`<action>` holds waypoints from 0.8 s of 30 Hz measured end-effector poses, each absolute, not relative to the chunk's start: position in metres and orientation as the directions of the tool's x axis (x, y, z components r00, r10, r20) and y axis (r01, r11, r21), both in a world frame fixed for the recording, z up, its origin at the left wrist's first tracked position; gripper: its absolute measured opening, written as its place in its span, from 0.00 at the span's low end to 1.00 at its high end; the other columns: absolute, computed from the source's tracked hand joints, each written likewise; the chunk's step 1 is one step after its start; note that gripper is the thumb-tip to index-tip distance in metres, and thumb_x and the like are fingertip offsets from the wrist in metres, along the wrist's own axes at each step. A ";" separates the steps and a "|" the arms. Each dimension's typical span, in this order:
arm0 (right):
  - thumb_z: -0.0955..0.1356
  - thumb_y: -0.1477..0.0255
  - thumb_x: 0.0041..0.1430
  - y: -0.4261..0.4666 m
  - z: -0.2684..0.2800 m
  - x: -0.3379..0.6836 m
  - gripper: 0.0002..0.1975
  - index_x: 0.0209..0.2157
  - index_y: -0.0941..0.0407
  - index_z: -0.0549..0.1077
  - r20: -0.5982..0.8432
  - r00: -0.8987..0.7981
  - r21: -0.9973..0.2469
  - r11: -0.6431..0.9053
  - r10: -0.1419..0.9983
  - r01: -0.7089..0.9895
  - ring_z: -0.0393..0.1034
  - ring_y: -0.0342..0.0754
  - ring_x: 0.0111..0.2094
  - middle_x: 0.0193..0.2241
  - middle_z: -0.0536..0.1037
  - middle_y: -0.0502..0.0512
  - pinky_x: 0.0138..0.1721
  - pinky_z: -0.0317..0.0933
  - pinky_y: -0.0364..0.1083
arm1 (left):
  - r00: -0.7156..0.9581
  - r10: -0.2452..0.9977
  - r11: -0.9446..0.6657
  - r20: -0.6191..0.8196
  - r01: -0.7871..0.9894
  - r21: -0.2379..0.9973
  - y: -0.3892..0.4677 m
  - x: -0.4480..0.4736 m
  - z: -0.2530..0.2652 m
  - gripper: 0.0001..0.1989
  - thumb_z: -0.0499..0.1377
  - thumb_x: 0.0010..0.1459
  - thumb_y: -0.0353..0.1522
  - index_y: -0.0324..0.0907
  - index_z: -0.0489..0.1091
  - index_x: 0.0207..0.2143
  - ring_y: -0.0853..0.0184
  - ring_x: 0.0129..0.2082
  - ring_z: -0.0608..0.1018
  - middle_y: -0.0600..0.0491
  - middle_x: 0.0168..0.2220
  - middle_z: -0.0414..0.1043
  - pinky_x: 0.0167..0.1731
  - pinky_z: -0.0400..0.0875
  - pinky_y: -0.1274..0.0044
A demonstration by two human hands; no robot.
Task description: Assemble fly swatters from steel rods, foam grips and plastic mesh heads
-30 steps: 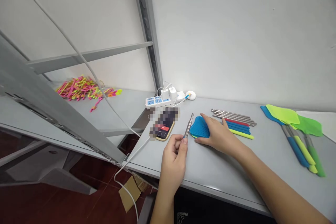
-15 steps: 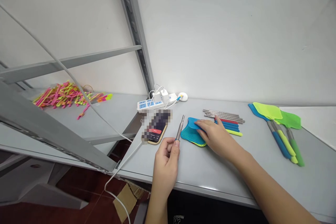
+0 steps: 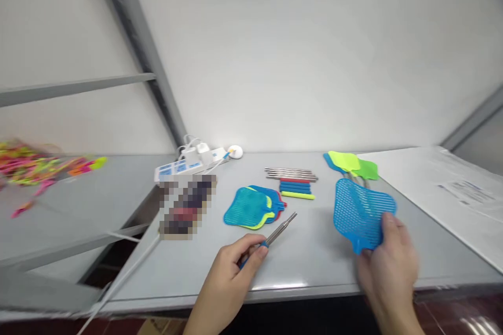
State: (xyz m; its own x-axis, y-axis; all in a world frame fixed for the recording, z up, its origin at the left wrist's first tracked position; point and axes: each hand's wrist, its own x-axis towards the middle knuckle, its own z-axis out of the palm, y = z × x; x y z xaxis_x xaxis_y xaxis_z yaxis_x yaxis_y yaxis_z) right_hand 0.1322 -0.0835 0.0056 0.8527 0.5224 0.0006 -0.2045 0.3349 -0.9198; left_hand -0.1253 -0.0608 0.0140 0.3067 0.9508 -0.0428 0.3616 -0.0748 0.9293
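Note:
My left hand (image 3: 239, 267) is closed around a blue handle with a metal telescopic rod (image 3: 281, 230) that points up and to the right. In my right hand (image 3: 389, 261) is a blue fly swatter head (image 3: 359, 212), its mesh raised above the table and its short socket pointing down. A pile of loose swatter heads (image 3: 247, 208), in blue, yellow-green and red, lies left of centre. Behind it are several bare metal rods (image 3: 291, 173) and a row of coloured handles (image 3: 294, 187). Assembled fly swatters (image 3: 346, 161) lie partly hidden behind the raised head.
A white power strip (image 3: 181, 167) with plugged chargers and a blurred phone (image 3: 188, 207) are on the left. A grey shelf post (image 3: 137, 47) rises there. Colourful strips (image 3: 35, 165) lie far left. A white packaged sheet (image 3: 444, 188) covers the right side.
My right hand has lifted a blue swatter head off the pile and moved right with it. My left hand still holds the handle, its rod now tilted rightward. The view has turned right.

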 end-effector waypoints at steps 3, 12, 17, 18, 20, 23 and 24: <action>0.70 0.62 0.56 -0.084 0.009 0.129 0.12 0.32 0.55 0.68 -0.251 0.804 -0.821 0.321 0.538 -0.472 0.55 0.38 0.16 0.22 0.67 0.42 0.21 0.61 0.43 | 0.335 0.939 -0.073 -0.078 0.418 0.906 -0.067 -0.099 0.017 0.18 0.56 0.60 0.48 0.47 0.77 0.42 0.62 0.38 0.74 0.54 0.38 0.77 0.38 0.68 0.77; 0.67 0.60 0.60 -0.081 0.008 0.115 0.13 0.42 0.53 0.68 -0.113 0.843 -0.802 0.453 0.525 -0.390 0.69 0.44 0.28 0.32 0.75 0.48 0.22 0.65 0.43 | 0.394 0.916 -0.141 -0.075 0.491 0.860 -0.078 -0.058 0.016 0.19 0.57 0.58 0.50 0.50 0.78 0.41 0.62 0.38 0.77 0.56 0.37 0.79 0.40 0.71 0.77; 0.65 0.61 0.61 -0.090 0.000 0.130 0.13 0.44 0.53 0.67 -0.055 0.903 -0.853 0.450 0.427 -0.265 0.70 0.45 0.29 0.34 0.76 0.49 0.25 0.66 0.44 | 0.415 0.907 -0.177 -0.070 0.528 0.831 -0.074 -0.059 0.014 0.19 0.55 0.60 0.50 0.51 0.77 0.43 0.62 0.44 0.77 0.56 0.42 0.79 0.43 0.70 0.78; 0.66 0.61 0.60 -0.092 -0.001 0.133 0.13 0.44 0.53 0.67 -0.050 0.911 -0.855 0.454 0.410 -0.251 0.71 0.45 0.30 0.34 0.76 0.49 0.26 0.66 0.44 | 0.420 0.904 -0.178 -0.080 0.539 0.823 -0.074 -0.058 0.015 0.19 0.55 0.60 0.50 0.51 0.77 0.44 0.62 0.44 0.77 0.56 0.42 0.79 0.43 0.70 0.78; 0.66 0.61 0.60 -0.096 -0.005 0.137 0.13 0.43 0.52 0.67 -0.058 0.915 -0.844 0.469 0.399 -0.258 0.71 0.45 0.30 0.33 0.75 0.48 0.27 0.66 0.45 | 0.425 0.900 -0.178 -0.093 0.555 0.812 -0.075 -0.057 0.016 0.19 0.54 0.61 0.50 0.52 0.77 0.45 0.63 0.43 0.77 0.56 0.41 0.79 0.41 0.70 0.78; 0.68 0.62 0.59 -0.100 -0.011 0.137 0.12 0.42 0.51 0.67 -0.047 0.906 -0.814 0.509 0.420 -0.278 0.71 0.44 0.30 0.33 0.75 0.47 0.29 0.67 0.45 | 0.447 0.890 -0.204 -0.088 0.565 0.800 -0.076 -0.054 0.017 0.19 0.54 0.61 0.50 0.52 0.77 0.45 0.62 0.43 0.77 0.56 0.42 0.78 0.40 0.71 0.78; 0.68 0.62 0.59 -0.101 -0.012 0.136 0.12 0.42 0.51 0.67 -0.031 0.907 -0.809 0.522 0.420 -0.270 0.71 0.44 0.31 0.33 0.75 0.47 0.31 0.67 0.45 | 0.457 0.885 -0.216 -0.087 0.568 0.794 -0.076 -0.053 0.017 0.19 0.54 0.62 0.49 0.52 0.77 0.45 0.62 0.43 0.77 0.56 0.41 0.78 0.40 0.71 0.78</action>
State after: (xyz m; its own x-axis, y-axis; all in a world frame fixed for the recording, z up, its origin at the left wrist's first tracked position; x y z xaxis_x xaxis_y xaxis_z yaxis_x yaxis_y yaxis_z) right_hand 0.1357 -0.1008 -0.0123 0.9068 0.4203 -0.0309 -0.2697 0.5223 -0.8090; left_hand -0.0531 -0.0762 0.0167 0.4571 0.8852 -0.0866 0.5684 -0.2159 0.7939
